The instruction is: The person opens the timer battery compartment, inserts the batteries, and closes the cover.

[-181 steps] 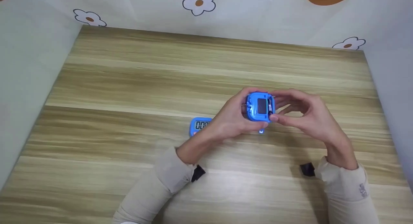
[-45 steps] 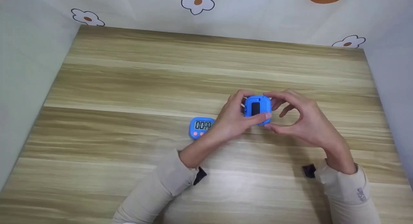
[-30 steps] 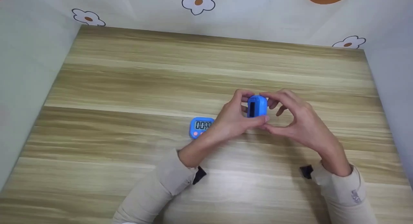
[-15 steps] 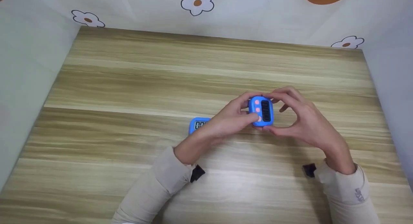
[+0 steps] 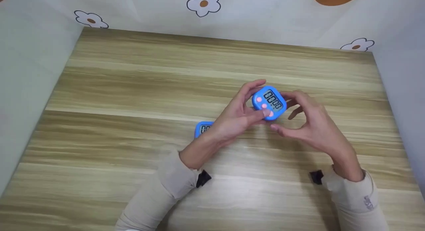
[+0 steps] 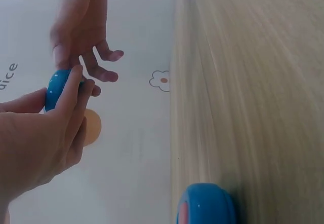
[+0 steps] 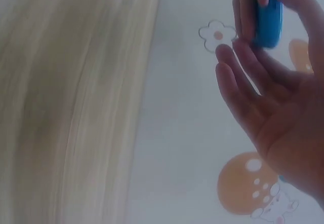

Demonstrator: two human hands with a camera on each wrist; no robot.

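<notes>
A blue digital timer (image 5: 269,103) with pink buttons is held above the table, tilted, its display facing up and reading zeros. My left hand (image 5: 237,111) grips it, thumb over the lowest button and fingers behind; in the left wrist view the timer (image 6: 56,88) shows edge-on between thumb and fingers. At its right side is my right hand (image 5: 310,119), loosely spread, with fingertips right at the timer's edge and the thumb apart from it. The right wrist view shows that hand (image 7: 283,107) with fingers extended below the timer (image 7: 269,21).
A second blue timer (image 5: 202,128) lies on the wood-grain table (image 5: 132,91), partly hidden by the left forearm. Pale walls (image 5: 265,21) with printed flowers stand behind and at the sides. Black pieces (image 5: 317,177) show at both sleeve cuffs.
Six seconds ago the timer's back faced up with a battery in its open slot. It has been turned over, display up and lit, and raised slightly. The right thumb has come off it.
</notes>
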